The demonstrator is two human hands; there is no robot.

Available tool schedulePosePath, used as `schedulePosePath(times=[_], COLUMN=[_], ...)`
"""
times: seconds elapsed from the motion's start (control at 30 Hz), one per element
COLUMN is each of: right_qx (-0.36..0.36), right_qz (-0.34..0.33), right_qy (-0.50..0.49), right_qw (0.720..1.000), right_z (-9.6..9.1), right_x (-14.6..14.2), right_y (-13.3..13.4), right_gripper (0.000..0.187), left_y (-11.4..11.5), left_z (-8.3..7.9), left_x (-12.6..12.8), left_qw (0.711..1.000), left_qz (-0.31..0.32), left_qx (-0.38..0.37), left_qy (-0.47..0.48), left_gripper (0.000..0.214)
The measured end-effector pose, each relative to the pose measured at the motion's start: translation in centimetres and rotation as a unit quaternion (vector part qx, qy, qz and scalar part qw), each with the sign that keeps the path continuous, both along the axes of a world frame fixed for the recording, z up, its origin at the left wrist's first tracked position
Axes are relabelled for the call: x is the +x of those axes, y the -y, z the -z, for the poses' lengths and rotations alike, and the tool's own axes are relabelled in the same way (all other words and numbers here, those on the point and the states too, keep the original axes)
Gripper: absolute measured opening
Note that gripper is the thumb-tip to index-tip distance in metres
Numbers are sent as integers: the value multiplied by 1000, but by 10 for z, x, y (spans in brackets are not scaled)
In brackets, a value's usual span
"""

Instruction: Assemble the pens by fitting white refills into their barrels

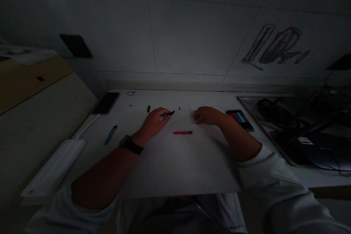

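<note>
Black-tipped pen (168, 114) in left hand (154, 121) (pinched).

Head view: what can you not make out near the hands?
Head view only:
1. What the right hand holds, if anything: curled fingers hide it.
2. Most of the black-tipped piece in the left hand: the hand covers it.
3. The small black bit beyond it: too small, too dark.

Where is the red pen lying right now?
In the head view, the red pen lies on the white table, between the left hand and the right hand, slightly nearer the person.
</note>
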State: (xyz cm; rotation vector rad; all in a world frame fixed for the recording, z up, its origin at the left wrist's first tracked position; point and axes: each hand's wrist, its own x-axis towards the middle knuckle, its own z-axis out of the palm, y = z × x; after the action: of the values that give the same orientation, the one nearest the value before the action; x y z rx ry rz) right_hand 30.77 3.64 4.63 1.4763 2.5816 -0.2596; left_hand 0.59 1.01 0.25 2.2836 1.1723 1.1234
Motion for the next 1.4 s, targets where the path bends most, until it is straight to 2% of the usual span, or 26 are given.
schedulePosePath(times=[0.2,0.33,0.43,0.57,0.7,1.1,1.4], right_qx=[1,52,105,167,193,206,209], right_qz=[-5,-46,-79,-129,-143,-132,-123], right_qy=[18,-97,-192,-243,-248,-228,-222], right_qw=[1000,993,973,947,938,942,944], right_z=[4,-3,-11,-14,-13,-11,8], right_x=[-4,-18,-28,-33,-35,-40,-54], right_y=[3,7,10,14,18,22,26], right_gripper=[11,14,14,12,15,18,15], left_y=[-2,-1,1,3,3,4,3], left_z=[1,-2,-4,-7,-8,-8,-4], left_x=[0,0,1,2,3,3,5], left_qw=[1000,1000,1000,1000,1000,1000,999], left_qz=[-6,-11,-21,-23,-18,-5,32], left_qx=[7,-2,-6,-15,-4,12,17], left_qy=[16,3,2,4,11,-5,-23], left_gripper=[9,9,9,10,9,9,7])
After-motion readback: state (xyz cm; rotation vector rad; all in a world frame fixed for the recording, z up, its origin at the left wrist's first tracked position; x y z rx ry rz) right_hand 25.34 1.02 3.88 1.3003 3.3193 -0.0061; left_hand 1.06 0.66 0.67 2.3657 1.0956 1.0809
